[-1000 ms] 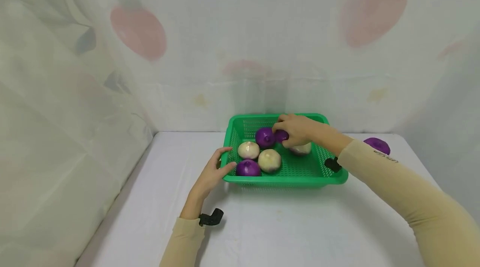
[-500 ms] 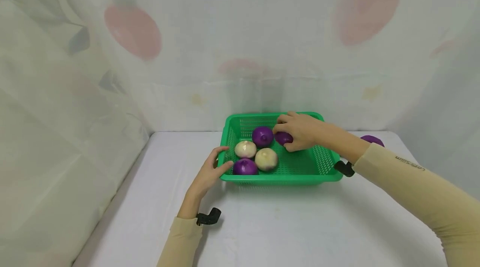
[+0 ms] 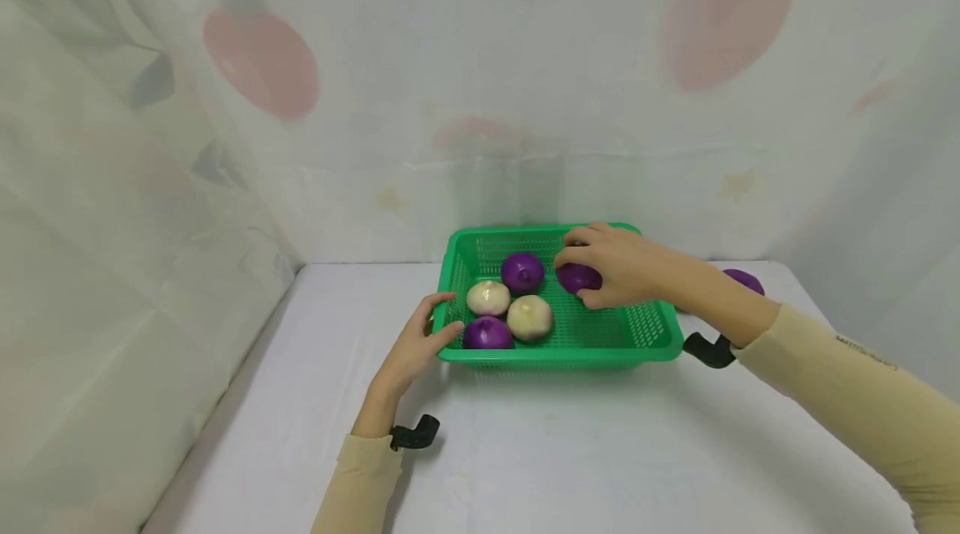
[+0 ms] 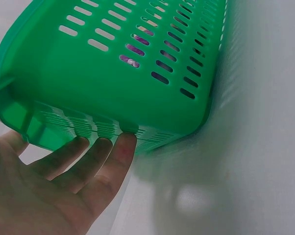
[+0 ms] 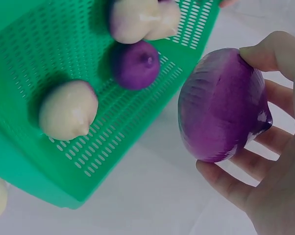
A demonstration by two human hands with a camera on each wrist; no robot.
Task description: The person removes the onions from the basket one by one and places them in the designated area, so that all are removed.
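In the head view my right hand holds a purple onion over the right half of a green slotted basket. The right wrist view shows this onion between thumb and fingers, its pointed tip towards the palm. My left hand grips the basket's left rim. From the left wrist view, its fingers touch the outside of the slotted wall. Inside the basket lie a purple onion at the back, two pale onions, one of them central, and a purple onion at the front left.
Another purple onion lies on the white table, right of the basket and partly behind the right forearm. A pale onion in the basket shows in the right wrist view. A printed cloth hangs behind the table.
My right hand has shifted a little to the right with the purple onion, which shows more fully. The pale onion seen beside that hand earlier is hidden in the head view. My left hand stays put.
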